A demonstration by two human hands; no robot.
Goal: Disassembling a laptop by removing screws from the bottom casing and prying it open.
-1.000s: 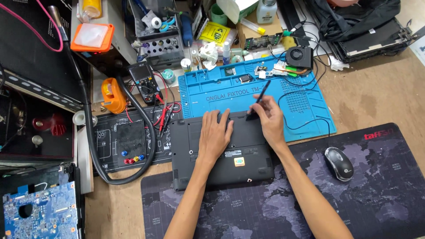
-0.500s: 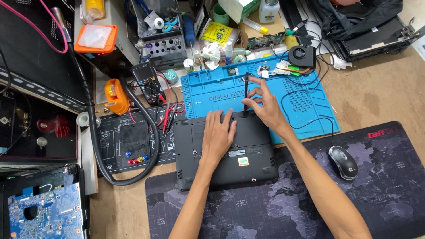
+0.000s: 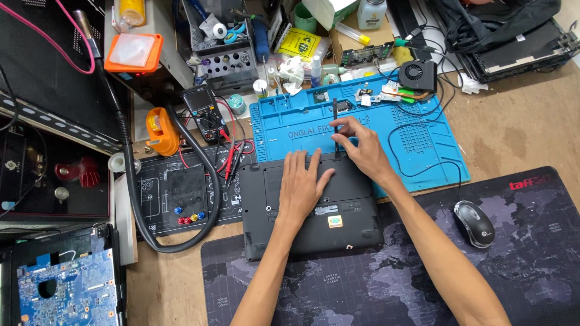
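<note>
A small black laptop (image 3: pixel 338 223) lies upside down, partly on the dark map-print desk mat (image 3: pixel 374 284) and partly on the blue repair mat (image 3: pixel 302 124). My left hand (image 3: pixel 301 188) rests flat on its base, fingers spread toward the far edge. My right hand (image 3: pixel 360 148) pinches a thin black pry tool (image 3: pixel 335 124), held upright with its tip at the laptop's far edge.
A black mouse (image 3: pixel 475 223) sits on the desk mat at right. A cooling fan (image 3: pixel 417 75) and small parts lie on the blue mat. A multimeter (image 3: pixel 201 108), an orange tool (image 3: pixel 159 130), a black hose (image 3: pixel 130 181) and a blue circuit board (image 3: pixel 63 293) crowd the left.
My right hand has turned the pry tool from slanted to upright and shifted it left along the laptop's far edge. The left hand stays pressed on the base.
</note>
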